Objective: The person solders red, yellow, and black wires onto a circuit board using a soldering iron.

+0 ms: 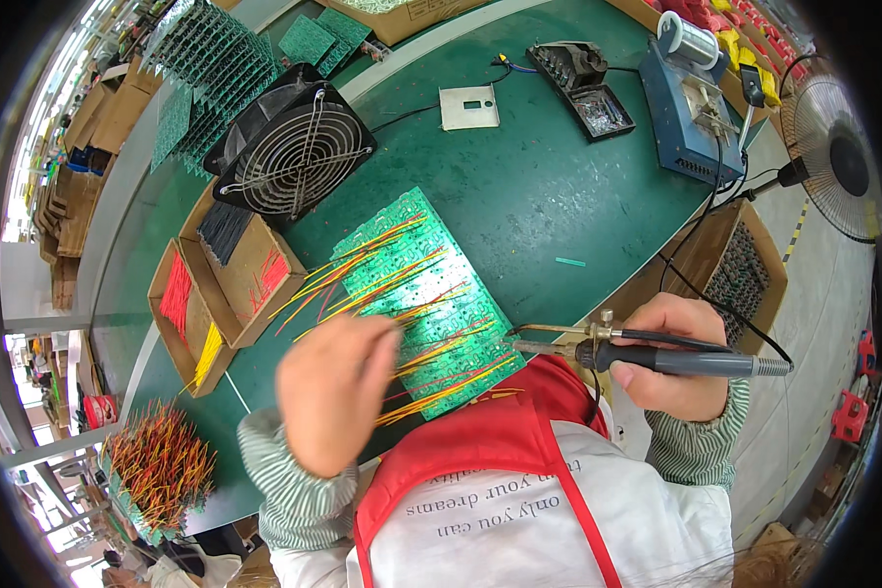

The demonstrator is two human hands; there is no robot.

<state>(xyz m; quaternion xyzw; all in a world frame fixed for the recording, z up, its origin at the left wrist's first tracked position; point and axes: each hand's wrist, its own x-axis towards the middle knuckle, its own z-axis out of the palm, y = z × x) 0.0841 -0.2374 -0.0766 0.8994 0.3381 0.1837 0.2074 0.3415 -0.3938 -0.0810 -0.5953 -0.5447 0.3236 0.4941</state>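
Note:
A green circuit board point(416, 211) lies on the table before me, with rows of yellow and red wires point(402, 279) sticking out past its left edge. My right hand point(678, 358) grips a soldering iron point(657, 359) with a thin solder feed tube beside its tip. The tip reaches the board's right edge, near the lower corner. Over the left edge of the board hovers my left hand point(333, 392), its thumb and fingers pinched together by the wires. Whatever is between those fingertips is hidden.
Cardboard trays point(227, 328) of cut wires sit left, below a black fan point(299, 152). A wired bundle of boards point(162, 465) stands at lower left. Stacked boards point(211, 59) are behind. A blue solder feeder point(691, 122), a black holder point(583, 88) and a metal plate point(468, 108) lie farther back.

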